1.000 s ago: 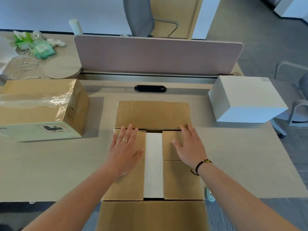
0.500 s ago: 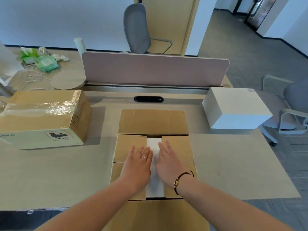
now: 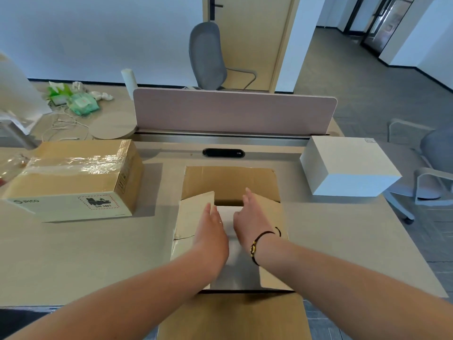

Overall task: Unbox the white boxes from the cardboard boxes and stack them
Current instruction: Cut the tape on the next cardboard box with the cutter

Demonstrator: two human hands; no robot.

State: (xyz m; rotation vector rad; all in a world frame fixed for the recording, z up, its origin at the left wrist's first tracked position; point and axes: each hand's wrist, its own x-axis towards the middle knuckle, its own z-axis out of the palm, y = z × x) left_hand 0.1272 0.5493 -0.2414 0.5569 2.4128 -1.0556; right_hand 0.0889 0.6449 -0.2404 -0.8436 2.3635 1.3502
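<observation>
White box point(image 3: 229, 217) btwn both grips, inside open carton point(image 3: 230, 182).

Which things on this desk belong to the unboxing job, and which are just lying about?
Part of the job:
open cardboard box
white box inside it
sealed cardboard box
unpacked white box
left hand, right hand

Just lying about:
green packets
white cables
office chair

Counts: 2 cardboard boxes, one open point(image 3: 230, 182), one taped point(image 3: 73, 177). 2 white boxes, one on desk point(image 3: 348, 165), one inside the open box point(image 3: 229, 214). 2 hands: left point(image 3: 210, 229), right point(image 3: 250, 217). 2 chairs: point(image 3: 208, 57), point(image 3: 431, 163). 1 divider point(image 3: 232, 111).
</observation>
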